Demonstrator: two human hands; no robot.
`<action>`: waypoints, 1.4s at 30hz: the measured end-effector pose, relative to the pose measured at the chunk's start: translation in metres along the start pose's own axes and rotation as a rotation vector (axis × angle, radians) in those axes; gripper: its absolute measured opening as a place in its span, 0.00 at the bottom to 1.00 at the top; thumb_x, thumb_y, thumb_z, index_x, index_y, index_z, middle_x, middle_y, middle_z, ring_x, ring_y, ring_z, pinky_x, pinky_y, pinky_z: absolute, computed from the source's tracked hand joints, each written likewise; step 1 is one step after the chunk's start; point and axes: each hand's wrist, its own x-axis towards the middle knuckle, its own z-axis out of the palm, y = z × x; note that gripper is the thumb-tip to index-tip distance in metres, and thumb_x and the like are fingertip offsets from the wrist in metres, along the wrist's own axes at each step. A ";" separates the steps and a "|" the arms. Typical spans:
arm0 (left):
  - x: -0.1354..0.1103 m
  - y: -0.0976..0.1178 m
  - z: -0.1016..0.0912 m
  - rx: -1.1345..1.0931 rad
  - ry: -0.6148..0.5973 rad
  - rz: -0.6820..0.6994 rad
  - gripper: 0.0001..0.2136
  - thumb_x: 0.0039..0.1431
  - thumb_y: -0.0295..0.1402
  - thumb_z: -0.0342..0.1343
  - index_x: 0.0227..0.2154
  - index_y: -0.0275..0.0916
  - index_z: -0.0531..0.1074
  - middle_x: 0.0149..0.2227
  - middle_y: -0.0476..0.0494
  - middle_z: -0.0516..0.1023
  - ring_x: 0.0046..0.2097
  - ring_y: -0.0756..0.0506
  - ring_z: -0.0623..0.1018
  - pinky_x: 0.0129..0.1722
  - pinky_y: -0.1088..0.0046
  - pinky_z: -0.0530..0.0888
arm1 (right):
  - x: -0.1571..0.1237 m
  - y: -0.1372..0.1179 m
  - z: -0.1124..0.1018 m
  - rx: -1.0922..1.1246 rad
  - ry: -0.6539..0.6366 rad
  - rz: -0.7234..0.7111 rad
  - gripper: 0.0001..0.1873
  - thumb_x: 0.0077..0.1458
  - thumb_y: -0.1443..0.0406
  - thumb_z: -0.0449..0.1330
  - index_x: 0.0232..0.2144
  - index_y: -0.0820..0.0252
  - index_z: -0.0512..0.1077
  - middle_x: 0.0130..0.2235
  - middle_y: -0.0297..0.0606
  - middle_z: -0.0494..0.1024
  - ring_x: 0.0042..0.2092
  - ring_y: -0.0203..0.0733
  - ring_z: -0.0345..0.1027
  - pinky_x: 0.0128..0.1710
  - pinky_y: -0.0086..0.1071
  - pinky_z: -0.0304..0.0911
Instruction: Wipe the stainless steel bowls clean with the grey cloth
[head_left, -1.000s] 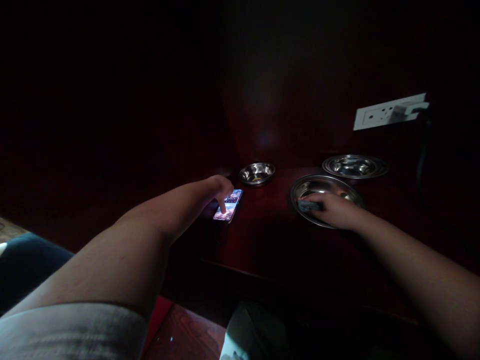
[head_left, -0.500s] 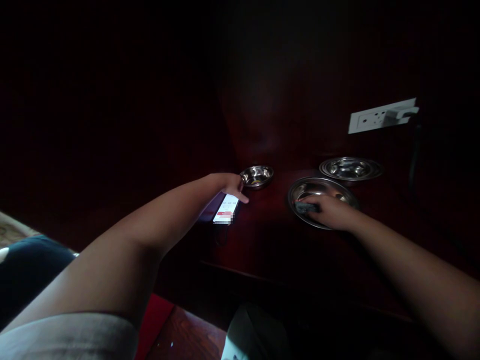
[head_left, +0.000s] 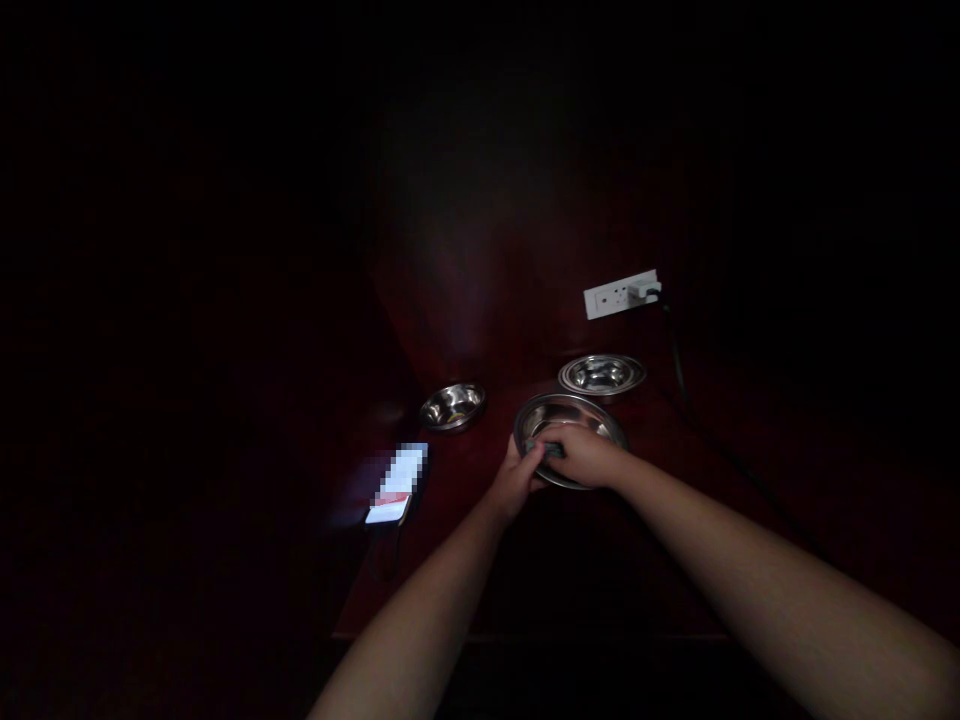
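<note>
From where I stand, the right hand (head_left: 589, 458) is closed on a dark grey pad (head_left: 553, 450), reaching into a shiny metal bowl (head_left: 570, 408). The left hand (head_left: 516, 478) grips that bowl's near-left rim, thumb on top. Just behind sits a nested stack of metal dishes (head_left: 600, 374); a smaller metal bowl (head_left: 454, 398) and a lit smartphone (head_left: 399, 485) lie leftward on the dark red tabletop (head_left: 465, 465). Beyond, a plug (head_left: 643, 290) fills part of a white wall socket (head_left: 600, 302), its black cord (head_left: 676, 360) hanging down.
</note>
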 end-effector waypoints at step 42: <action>0.030 -0.002 0.008 -0.130 0.311 0.259 0.22 0.50 0.34 0.52 0.51 0.43 0.62 0.48 0.44 0.73 0.51 0.43 0.72 0.54 0.67 0.66 | -0.005 -0.003 -0.006 -0.146 -0.079 0.112 0.11 0.47 0.69 0.56 0.36 0.58 0.73 0.38 0.39 0.75 0.40 0.42 0.68 0.42 0.34 0.62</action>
